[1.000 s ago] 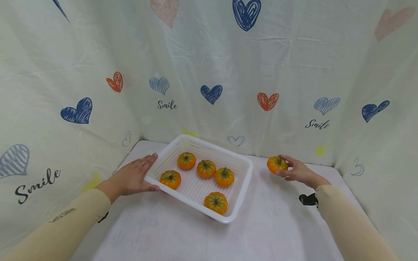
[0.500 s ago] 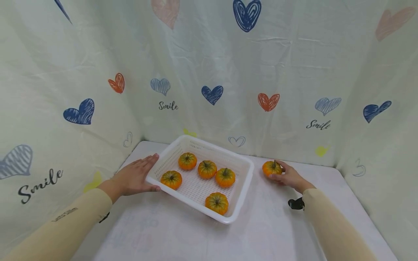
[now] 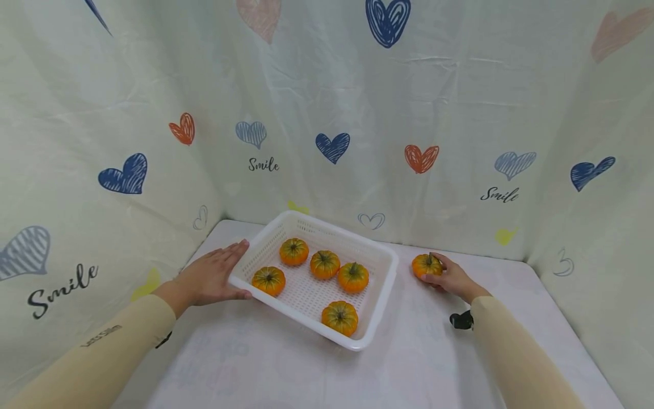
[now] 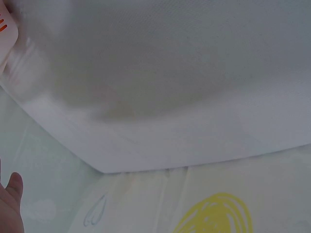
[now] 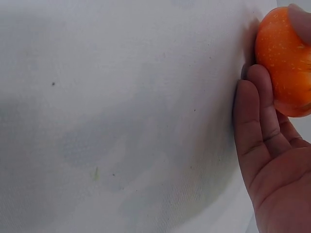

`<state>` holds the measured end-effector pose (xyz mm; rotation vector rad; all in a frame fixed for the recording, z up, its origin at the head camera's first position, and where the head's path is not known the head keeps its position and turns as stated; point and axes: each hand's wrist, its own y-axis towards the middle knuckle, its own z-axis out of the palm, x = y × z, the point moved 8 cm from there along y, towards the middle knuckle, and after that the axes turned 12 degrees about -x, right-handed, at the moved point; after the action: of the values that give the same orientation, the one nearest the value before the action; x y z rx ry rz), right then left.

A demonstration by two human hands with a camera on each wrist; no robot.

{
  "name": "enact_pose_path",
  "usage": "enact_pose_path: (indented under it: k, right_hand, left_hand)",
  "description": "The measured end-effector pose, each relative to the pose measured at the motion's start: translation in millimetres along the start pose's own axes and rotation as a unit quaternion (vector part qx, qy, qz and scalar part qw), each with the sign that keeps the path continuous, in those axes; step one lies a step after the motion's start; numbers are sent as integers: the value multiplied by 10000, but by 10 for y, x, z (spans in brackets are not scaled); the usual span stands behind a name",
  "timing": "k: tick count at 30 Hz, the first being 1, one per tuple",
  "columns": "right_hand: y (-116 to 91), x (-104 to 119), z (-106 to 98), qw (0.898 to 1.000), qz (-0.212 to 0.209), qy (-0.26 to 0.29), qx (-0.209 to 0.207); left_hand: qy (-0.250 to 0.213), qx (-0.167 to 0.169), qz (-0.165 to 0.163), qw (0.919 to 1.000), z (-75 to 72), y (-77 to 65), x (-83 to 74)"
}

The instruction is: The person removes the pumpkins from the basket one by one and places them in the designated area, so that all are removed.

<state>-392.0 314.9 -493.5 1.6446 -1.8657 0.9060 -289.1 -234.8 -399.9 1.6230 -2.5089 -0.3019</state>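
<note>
My right hand (image 3: 452,277) holds a small orange pumpkin (image 3: 426,266) low at the table, right of the basket. In the right wrist view, the thumb lies on one side of that pumpkin (image 5: 284,63) and the fingers (image 5: 250,114) reach along its other side, against the tabletop. A white perforated basket (image 3: 301,322) stands left of it, turned at an angle. My left hand (image 3: 212,278) rests at the basket's left end with its fingers straight. Inside lie several small pumpkins, one (image 3: 339,318) in the near corner and another (image 3: 353,277) by the middle.
The white-covered table (image 3: 286,375) stretches in front of the basket and to its right. A pale curtain (image 3: 460,113) printed with hearts encloses the back and both sides. In the left wrist view the table edge (image 4: 104,171) meets the cloth.
My right hand has moved slightly left and down with the pumpkin, bringing it to the table nearer the basket. During the last half second it has barely shifted. The left hand and basket stay put.
</note>
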Motion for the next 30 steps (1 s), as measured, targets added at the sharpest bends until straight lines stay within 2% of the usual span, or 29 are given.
enact_pose_path:
  k: [15, 30]
  right_hand:
    - [-34, 13, 0, 9994, -4, -338, -103]
    - [-36, -9, -5, 9993, 99, -338, -147]
  left_hand:
    - [-6, 1, 18, 10000, 8, 1, 1]
    - [19, -15, 15, 10000, 39, 0, 19]
